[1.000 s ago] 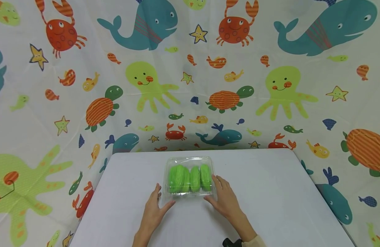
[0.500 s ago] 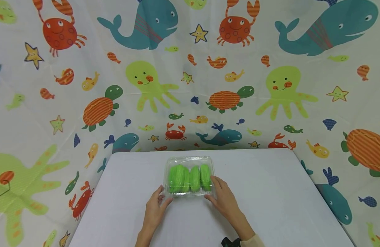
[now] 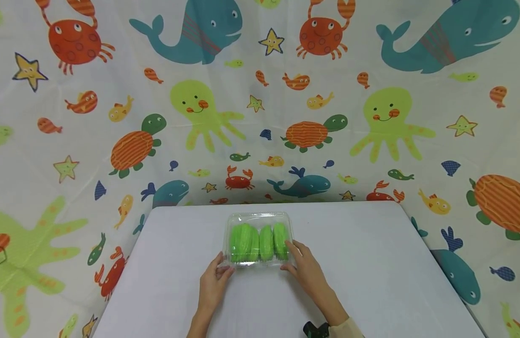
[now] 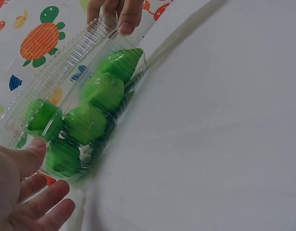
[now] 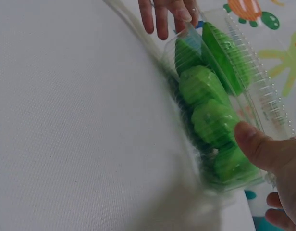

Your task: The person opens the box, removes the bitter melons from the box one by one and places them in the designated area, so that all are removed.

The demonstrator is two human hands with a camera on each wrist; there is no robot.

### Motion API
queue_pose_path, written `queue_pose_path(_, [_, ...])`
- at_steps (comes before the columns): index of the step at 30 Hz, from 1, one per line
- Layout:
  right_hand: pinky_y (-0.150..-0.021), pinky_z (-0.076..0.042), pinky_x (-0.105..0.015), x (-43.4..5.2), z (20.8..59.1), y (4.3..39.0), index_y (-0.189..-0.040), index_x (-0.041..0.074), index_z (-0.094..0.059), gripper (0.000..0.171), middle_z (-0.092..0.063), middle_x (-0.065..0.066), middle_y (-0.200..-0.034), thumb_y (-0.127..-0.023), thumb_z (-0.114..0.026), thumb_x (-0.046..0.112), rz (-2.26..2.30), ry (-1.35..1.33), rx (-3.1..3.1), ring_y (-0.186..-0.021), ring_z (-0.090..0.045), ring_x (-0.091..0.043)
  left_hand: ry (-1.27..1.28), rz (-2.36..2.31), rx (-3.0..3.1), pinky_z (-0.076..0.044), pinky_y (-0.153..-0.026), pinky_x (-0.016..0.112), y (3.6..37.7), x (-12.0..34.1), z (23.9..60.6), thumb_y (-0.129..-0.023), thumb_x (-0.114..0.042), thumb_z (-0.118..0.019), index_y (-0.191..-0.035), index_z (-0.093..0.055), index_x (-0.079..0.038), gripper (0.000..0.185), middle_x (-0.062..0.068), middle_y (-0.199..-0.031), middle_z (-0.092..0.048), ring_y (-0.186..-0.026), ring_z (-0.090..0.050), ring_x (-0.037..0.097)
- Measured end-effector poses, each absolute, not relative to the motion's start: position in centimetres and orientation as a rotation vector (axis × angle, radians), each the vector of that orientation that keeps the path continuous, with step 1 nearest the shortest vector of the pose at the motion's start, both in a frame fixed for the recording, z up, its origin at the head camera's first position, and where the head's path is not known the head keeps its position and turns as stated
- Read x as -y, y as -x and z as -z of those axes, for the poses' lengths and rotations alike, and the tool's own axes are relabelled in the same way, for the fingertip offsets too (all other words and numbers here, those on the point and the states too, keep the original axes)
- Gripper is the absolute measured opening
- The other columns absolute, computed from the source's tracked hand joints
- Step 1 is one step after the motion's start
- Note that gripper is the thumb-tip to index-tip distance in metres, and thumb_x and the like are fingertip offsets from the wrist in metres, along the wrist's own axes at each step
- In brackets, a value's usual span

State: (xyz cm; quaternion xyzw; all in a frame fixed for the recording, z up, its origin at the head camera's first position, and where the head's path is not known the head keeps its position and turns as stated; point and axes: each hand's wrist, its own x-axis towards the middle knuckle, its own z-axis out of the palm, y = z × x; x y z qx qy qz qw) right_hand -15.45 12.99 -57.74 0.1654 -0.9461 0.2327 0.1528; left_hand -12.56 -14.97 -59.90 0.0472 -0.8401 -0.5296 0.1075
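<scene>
A clear plastic clamshell box (image 3: 260, 218) stands on the white table with its lid down. Inside it lie several green, ridged, oblong pieces (image 3: 266, 241), a little like short cucumbers; their exact kind is not plain. My left hand (image 3: 212, 286) holds the box at its near left corner, with thumb in front and index finger along the side; the lower fingers (image 4: 54, 192) are spread in the left wrist view. The near right corner is held by my right hand (image 3: 310, 274), whose thumb (image 5: 253, 144) lies against the box in the right wrist view.
A white tabletop (image 3: 361, 263) spreads around the box. Behind and beside it hangs a cloth (image 3: 243, 80) printed with sea animals. A black device (image 3: 316, 329) sits at the right wrist by a beige sleeve (image 3: 347, 328).
My left hand has closed in on the box's left corner, its thumb moving nearer the fingers. The right hand and box have barely moved. The camera view has shifted slightly.
</scene>
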Motion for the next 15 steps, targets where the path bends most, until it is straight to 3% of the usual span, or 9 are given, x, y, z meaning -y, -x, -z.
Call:
queue_pose_path(8, [-0.095,-0.057,-0.042,-12.94,57.84,15.52,-0.144,0.011,-0.051,0.078,-0.058,-0.018,-0.136,-0.077,-0.081,0.038,-0.665,-0.482,2.704,-0.123,-0.06,-0.033,-0.15,1.642,2.427,-0.059,-0.081,0.018,12.62,15.1,60.21,-0.088,-0.012,-0.076,-0.143,-0.047,0.005,0.065,0.023,-0.131,-0.064,-0.1,-0.073,0.031])
queue_pose_path(15, [-0.094,-0.057,-0.042,-12.9,57.96,15.53,-0.144,0.01,-0.052,0.078,-0.059,-0.018,-0.135,-0.078,-0.081,0.038,-0.69,-0.485,2.692,-0.123,-0.06,-0.033,-0.248,1.677,2.452,-0.059,-0.083,0.022,12.56,15.11,60.15,-0.093,-0.019,-0.072,-0.145,-0.048,-0.001,0.06,0.018,-0.13,-0.064,-0.102,-0.073,0.026])
